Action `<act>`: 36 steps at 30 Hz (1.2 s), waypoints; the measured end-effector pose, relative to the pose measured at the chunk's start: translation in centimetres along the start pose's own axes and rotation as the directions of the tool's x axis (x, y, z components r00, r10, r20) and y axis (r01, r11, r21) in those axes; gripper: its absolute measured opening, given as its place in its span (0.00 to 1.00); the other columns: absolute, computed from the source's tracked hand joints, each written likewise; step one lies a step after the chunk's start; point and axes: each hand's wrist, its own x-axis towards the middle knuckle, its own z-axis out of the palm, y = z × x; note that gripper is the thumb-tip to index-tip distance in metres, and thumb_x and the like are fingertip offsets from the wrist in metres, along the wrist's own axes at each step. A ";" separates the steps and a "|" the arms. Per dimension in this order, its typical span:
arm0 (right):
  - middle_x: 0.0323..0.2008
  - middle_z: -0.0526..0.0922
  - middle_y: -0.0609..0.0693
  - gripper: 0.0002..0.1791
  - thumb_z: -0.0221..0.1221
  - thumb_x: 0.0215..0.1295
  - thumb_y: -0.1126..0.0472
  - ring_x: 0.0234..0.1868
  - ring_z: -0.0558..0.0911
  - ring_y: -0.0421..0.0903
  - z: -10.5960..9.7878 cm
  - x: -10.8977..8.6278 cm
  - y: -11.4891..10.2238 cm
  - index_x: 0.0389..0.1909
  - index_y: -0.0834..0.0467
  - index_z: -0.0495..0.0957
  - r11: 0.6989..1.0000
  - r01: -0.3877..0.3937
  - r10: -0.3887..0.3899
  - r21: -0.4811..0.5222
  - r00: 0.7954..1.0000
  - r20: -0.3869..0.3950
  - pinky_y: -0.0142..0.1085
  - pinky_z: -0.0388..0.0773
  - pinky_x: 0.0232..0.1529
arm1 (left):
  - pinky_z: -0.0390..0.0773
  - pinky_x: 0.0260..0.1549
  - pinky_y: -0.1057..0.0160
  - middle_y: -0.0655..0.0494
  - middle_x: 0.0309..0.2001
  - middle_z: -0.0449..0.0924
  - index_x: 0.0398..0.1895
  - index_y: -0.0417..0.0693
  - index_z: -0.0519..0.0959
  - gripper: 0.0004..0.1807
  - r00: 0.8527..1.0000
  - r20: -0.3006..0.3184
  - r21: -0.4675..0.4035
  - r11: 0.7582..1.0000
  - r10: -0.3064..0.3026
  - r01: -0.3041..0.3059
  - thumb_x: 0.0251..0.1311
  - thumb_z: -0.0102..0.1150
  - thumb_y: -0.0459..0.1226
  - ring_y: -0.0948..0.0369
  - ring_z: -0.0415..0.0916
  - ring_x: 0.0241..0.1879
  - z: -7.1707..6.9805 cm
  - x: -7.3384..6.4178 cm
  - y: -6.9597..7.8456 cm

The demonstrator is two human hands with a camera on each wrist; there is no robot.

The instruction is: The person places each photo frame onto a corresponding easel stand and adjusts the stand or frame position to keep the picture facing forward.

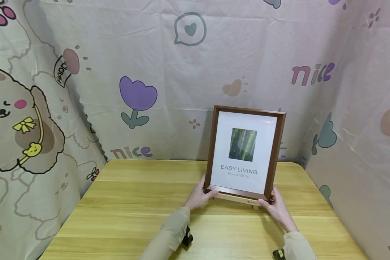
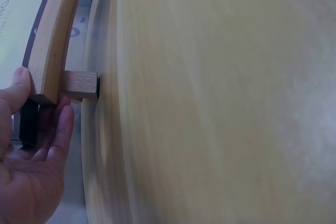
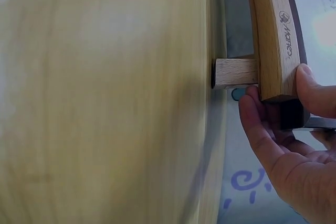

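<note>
A brown picture frame (image 1: 211,151) with a small bamboo picture and the words "EASY LIVING" stands on the ledge of a wooden tabletop easel (image 1: 235,199), leaning back slightly. My left hand (image 1: 199,195) grips its lower left corner, the thumb in front and the fingers behind and below. At the lower right corner, my right hand (image 1: 279,209) holds it the same way. Both wrist views show the easel's ledge (image 2: 50,45) between the hands, with a short square leg (image 3: 236,72) under it. Most of the easel is hidden behind the frame.
The easel stands on a light wood-grain table (image 1: 133,202), towards its back right. A pale patterned cloth (image 1: 182,72) with flowers and the word "nice" hangs behind the table and along both sides.
</note>
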 end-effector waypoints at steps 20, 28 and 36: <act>0.57 0.76 0.79 0.50 0.64 0.64 0.71 0.55 0.82 0.70 0.9 0.1 -0.6 0.80 0.62 0.43 0.999 0.039 -0.039 -0.014 0.999 -0.013 0.27 0.80 0.44 | 0.71 0.67 0.40 0.34 0.71 0.68 0.82 0.41 0.40 0.53 0.997 -0.024 0.002 0.997 0.075 -0.075 0.65 0.65 0.44 0.41 0.74 0.65 -0.7 -0.3 -0.6; 0.60 0.75 0.77 0.50 0.63 0.65 0.70 0.58 0.80 0.69 1.3 0.2 -0.7 0.81 0.60 0.42 0.999 0.009 -0.009 -0.034 1.000 -0.005 0.33 0.81 0.49 | 0.71 0.68 0.42 0.38 0.69 0.71 0.82 0.47 0.41 0.54 0.998 -0.031 -0.013 0.998 0.057 -0.058 0.64 0.67 0.44 0.43 0.75 0.65 -1.1 -0.6 -0.7; 0.58 0.76 0.78 0.51 0.63 0.64 0.71 0.56 0.81 0.70 1.6 0.5 -0.8 0.81 0.59 0.42 1.000 0.025 -0.025 -0.012 1.000 -0.004 0.42 0.85 0.50 | 0.73 0.67 0.43 0.36 0.68 0.73 0.82 0.45 0.41 0.54 0.999 -0.038 -0.012 0.999 0.030 -0.031 0.64 0.67 0.44 0.44 0.76 0.63 -1.4 -0.9 -0.7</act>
